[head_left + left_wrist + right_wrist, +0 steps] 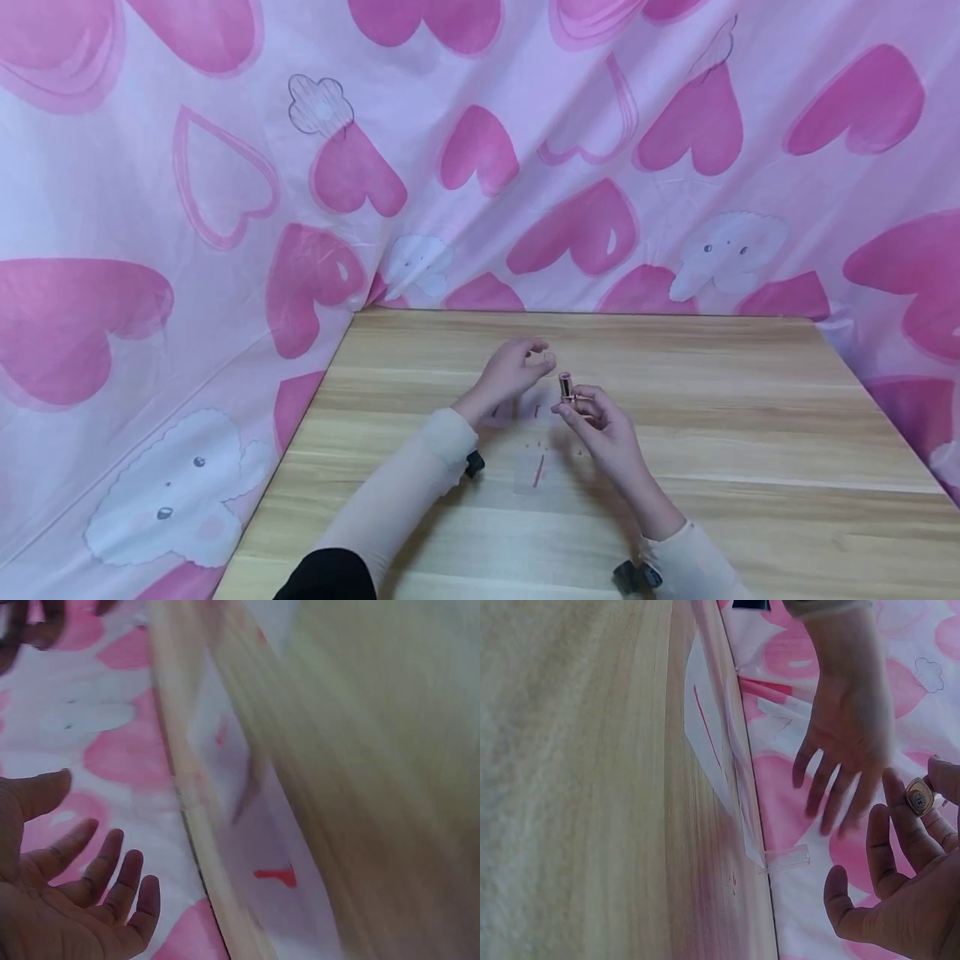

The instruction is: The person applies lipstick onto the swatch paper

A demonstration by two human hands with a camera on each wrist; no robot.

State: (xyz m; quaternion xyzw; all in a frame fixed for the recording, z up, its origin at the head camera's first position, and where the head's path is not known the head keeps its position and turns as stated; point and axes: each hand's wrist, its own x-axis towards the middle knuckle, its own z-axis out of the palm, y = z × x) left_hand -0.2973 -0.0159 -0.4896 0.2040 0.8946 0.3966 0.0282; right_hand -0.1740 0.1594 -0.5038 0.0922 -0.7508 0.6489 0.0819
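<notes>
My right hand (606, 429) pinches a small shiny lipstick tube (566, 386) between thumb and fingers, held upright above the table. The right wrist view shows the tube's round base (919, 796) with a printed label. To its left, my left hand (513, 368) hovers with nothing in it. Its fingers (112, 877) are spread and loosely bent in the left wrist view. Beneath the hands lie white paper pieces (300, 919) with red strokes (277, 874) on them. One nearer sheet (528, 479) bears a long thin red line (539, 471).
A clear, hollow-looking piece (787, 857) stands on the table in the right wrist view. Tiny reddish specks (580, 453) lie near the papers. The wooden table (750, 400) meets a pink heart-print cloth (465, 233) at its back and sides.
</notes>
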